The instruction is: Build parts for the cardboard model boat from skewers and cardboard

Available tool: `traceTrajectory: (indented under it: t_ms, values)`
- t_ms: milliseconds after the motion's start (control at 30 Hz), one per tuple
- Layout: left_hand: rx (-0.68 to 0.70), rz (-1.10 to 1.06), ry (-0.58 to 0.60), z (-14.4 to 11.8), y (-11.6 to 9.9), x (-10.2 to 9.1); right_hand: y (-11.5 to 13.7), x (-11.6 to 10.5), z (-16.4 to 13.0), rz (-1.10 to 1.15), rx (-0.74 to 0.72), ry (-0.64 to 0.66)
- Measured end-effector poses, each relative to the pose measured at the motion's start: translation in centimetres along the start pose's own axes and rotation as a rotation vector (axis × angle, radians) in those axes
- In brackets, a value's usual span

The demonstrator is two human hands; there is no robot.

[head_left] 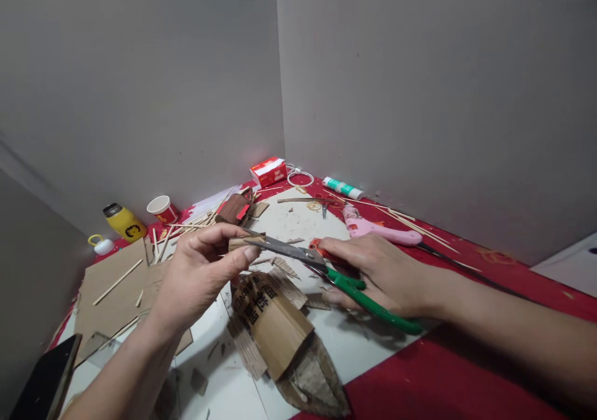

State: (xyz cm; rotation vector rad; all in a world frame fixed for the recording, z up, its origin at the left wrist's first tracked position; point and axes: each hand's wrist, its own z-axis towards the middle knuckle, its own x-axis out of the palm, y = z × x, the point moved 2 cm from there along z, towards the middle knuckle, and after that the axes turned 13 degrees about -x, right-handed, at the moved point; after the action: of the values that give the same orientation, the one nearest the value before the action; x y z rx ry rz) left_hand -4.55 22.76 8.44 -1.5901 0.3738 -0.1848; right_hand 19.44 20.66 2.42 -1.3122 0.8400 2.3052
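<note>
Between the thumb and fingers of my left hand point(205, 270) is pinched a small strip of brown cardboard point(240, 242). My right hand point(373, 270) grips scissors point(298, 253) with one green and one orange-red handle. The blades point left and lie across the far end of the strip. Below both hands rests a boat-shaped cardboard model point(275, 326) with black printed characters on its curved cover and a pointed end toward me. Its upper end is partly hidden by my left hand.
A pink glue gun point(377, 228) lies beyond my right hand. A yellow bottle point(125, 222), a paper cup point(162, 208), a red tissue pack point(268, 171) and a white-and-green tube point(342, 188) stand or lie near the walls. Cardboard sheets point(107, 277), sticks and a phone point(44, 376) are at left.
</note>
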Motion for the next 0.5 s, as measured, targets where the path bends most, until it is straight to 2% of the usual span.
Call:
traceTrajectory:
  t_ms: [500]
  values:
    - [-0.044,-0.025,-0.014,-0.07,-0.44,-0.03,0.05,0.0,-0.31,-0.04,-0.161,-0.11]
